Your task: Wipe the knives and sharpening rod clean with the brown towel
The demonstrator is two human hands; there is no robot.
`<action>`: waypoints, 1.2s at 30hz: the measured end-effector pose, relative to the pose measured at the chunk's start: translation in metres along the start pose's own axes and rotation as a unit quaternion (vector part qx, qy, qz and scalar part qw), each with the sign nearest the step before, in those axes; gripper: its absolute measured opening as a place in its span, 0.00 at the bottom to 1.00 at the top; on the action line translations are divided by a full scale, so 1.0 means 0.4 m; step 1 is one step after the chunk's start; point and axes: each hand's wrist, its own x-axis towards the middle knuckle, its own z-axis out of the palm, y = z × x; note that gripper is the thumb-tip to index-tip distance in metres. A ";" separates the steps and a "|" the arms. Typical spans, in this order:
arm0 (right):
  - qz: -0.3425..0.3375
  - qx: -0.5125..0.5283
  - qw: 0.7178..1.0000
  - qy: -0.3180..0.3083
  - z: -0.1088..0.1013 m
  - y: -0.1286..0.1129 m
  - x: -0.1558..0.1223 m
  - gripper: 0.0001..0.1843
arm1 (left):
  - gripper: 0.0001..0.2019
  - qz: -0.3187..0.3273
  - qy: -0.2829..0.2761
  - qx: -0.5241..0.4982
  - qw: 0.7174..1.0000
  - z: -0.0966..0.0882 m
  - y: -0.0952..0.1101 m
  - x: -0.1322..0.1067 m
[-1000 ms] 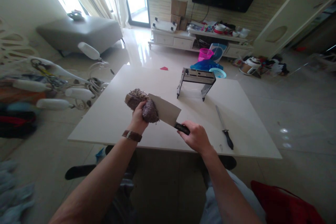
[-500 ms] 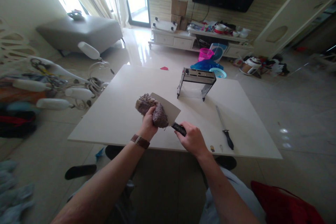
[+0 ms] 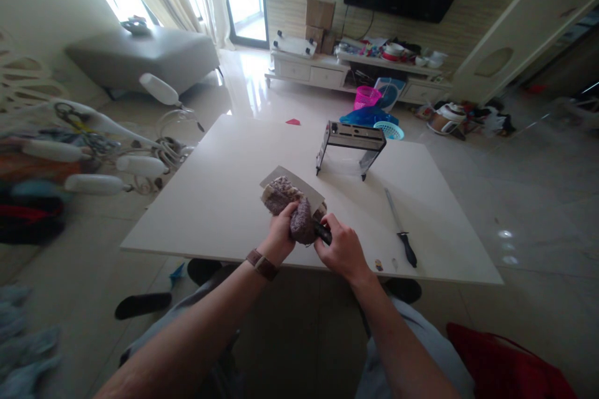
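Observation:
My right hand [image 3: 341, 244] is closed around the black handle of a cleaver [image 3: 299, 182], held above the front part of the white table [image 3: 224, 199]. The cleaver's broad grey blade points away to the left. A fuzzy grey-purple cloth [image 3: 303, 222] is bunched in my left hand [image 3: 282, 230] and lies against the blade, covering its lower part. Part of the cloth shows near the handle end too. To the right, a sharpening steel [image 3: 407, 249] with a black handle lies on the table.
A knife block [image 3: 353, 136] with a metal top and clear sides stands toward the table's back. Two small stickers [image 3: 379, 265] are near the front edge. Beyond the table are a blue basket [image 3: 389, 130] and a pink basket [image 3: 367, 97]. White lamp shades [image 3: 140, 166] stand left.
My left hand and the cloth have slid right along the blade toward the handle, uncovering the blade's far end. My right hand has stayed nearly in place.

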 end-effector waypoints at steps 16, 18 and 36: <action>-0.025 -0.030 0.999 -0.003 -0.029 0.025 0.002 0.08 | 0.15 0.013 -0.020 0.121 0.992 0.031 0.003 -0.085; -0.026 -0.028 0.999 -0.004 -0.028 0.025 0.001 0.07 | 0.15 0.009 -0.019 0.126 0.992 0.032 0.007 -0.086; -0.044 0.046 0.998 0.016 -0.024 0.002 0.006 0.06 | 0.10 0.054 0.057 0.081 0.994 0.056 0.105 -0.039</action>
